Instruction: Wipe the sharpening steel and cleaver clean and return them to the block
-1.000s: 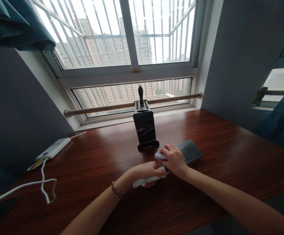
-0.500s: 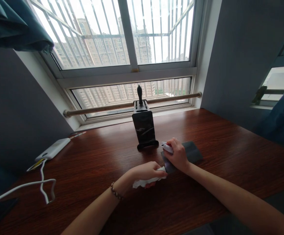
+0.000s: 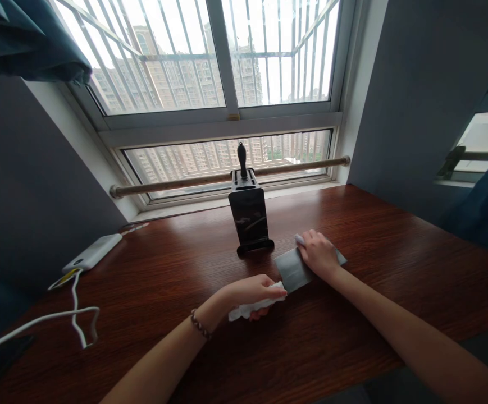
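Note:
A cleaver with a broad grey blade is low over the brown table, its blade pointing right. My left hand is closed around its handle end, with white crumpled tissue between palm and handle. The handle itself is hidden. My right hand presses on the far half of the blade, fingers closed over a folded white wad, which looks like tissue. Part of the blade's tip shows beyond that hand. Just behind stands a black knife block with one black handle upright in it.
The wooden table reaches back to a barred window. On the left lies a white power bank or similar box with a white cable. A horizontal rail crosses the window; blue curtains hang at both sides.
My right hand has slid right along the blade with the white wad, uncovering the part near the handle, which now looks brighter. My left hand keeps its hold in almost the same place.

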`<state>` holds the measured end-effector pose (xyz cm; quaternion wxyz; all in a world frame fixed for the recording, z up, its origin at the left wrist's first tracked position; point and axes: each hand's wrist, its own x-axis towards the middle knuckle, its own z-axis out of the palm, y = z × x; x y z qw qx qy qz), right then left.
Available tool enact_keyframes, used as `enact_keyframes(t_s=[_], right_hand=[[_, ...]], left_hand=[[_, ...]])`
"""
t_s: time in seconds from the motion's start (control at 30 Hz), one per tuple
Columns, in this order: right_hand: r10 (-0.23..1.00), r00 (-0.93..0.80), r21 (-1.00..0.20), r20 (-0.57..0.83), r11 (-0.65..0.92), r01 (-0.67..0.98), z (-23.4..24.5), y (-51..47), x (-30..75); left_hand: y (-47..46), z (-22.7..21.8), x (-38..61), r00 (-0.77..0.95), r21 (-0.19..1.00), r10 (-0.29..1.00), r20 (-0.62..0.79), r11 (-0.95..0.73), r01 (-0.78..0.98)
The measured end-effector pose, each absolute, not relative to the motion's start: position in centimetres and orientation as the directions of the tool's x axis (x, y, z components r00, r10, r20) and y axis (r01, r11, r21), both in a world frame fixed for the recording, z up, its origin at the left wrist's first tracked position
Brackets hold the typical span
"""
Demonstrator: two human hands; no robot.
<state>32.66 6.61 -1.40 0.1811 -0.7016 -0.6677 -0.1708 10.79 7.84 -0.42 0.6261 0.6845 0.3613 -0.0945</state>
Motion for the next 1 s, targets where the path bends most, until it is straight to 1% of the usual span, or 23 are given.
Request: enact_keyframes(t_s=[0.07, 0.1, 0.13, 0.17, 0.2, 0.23, 0.3, 0.37, 0.43, 0.5, 0.57, 0.67, 0.77, 0.8, 0.87, 1.0], right_hand=[[0.849, 0.19, -0.021, 0.493, -0.207, 0.978, -1.3, 7.2, 34.0], [0.831, 0.24, -0.027, 0.501, -0.262, 0.965, -1.3, 7.3, 34.3], [0.818, 0.269, -0.037, 0.508, -0.291, 0.956, -1.3, 7.4, 34.4], [0.815, 0.271, -0.051, 0.512, -0.286, 0.957, -1.3, 7.3, 34.3], [0.824, 0.245, -0.069, 0.512, -0.245, 0.967, -1.3, 7.0, 33.9], [0.842, 0.19, -0.091, 0.505, -0.167, 0.982, -1.4, 6.6, 33.2], [0.877, 0.029, -0.151, 0.479, 0.05, 0.987, -1.6, 5.5, 31.4], [0.883, -0.12, -0.224, 0.453, 0.244, 0.944, -1.8, 4.3, 29.5], [0.877, -0.209, -0.284, 0.433, 0.353, 0.892, -1.9, 3.4, 28.1], [0.87, -0.243, -0.299, 0.429, 0.391, 0.871, -1.8, 3.2, 27.7], [0.867, -0.231, -0.27, 0.442, 0.374, 0.887, -1.9, 3.7, 28.3], [0.861, -0.154, -0.238, 0.484, 0.299, 0.924, -2.1, 5.4, 30.5], [0.846, -0.08, -0.281, 0.527, 0.262, 0.923, -2.1, 6.6, 32.4], [0.842, -0.078, -0.306, 0.534, 0.279, 0.91, -2.0, 6.7, 32.7], [0.837, -0.128, -0.374, 0.532, 0.368, 0.851, -1.6, 6.5, 32.6], [0.795, -0.332, -0.505, 0.508, 0.587, 0.632, -0.4, 4.8, 31.0]], left_hand=[[7.8, -0.5, 10.8, 0.72, 0.792, 0.381, -0.58, 0.058, 0.608], [7.8, -0.6, 10.9, 0.719, 0.794, 0.384, -0.579, 0.068, 0.604], [7.8, -0.7, 10.9, 0.719, 0.797, 0.385, -0.578, 0.08, 0.598], [7.8, -0.8, 11.0, 0.719, 0.8, 0.388, -0.576, 0.09, 0.593], [7.8, -0.8, 11.0, 0.718, 0.802, 0.394, -0.574, 0.096, 0.589], [7.8, -0.8, 11.1, 0.714, 0.802, 0.403, -0.573, 0.096, 0.589], [7.7, -0.9, 11.1, 0.702, 0.798, 0.426, -0.571, 0.087, 0.596], [7.7, -0.9, 11.2, 0.688, 0.793, 0.45, -0.57, 0.083, 0.603], [7.7, -1.0, 11.2, 0.672, 0.788, 0.47, -0.572, 0.09, 0.609], [7.7, -1.1, 11.2, 0.666, 0.788, 0.48, -0.571, 0.091, 0.61], [7.7, -1.3, 11.2, 0.679, 0.8, 0.478, -0.557, 0.09, 0.593], [7.7, -1.5, 11.2, 0.696, 0.825, 0.477, -0.537, 0.127, 0.55], [7.7, -1.3, 11.2, 0.693, 0.832, 0.473, -0.544, 0.194, 0.52], [7.7, -1.2, 11.2, 0.693, 0.83, 0.467, -0.549, 0.212, 0.516], [7.7, -0.9, 11.2, 0.69, 0.822, 0.45, -0.566, 0.246, 0.514], [8.0, -0.5, 11.0, 0.696, 0.814, 0.422, -0.58, 0.315, 0.488]])
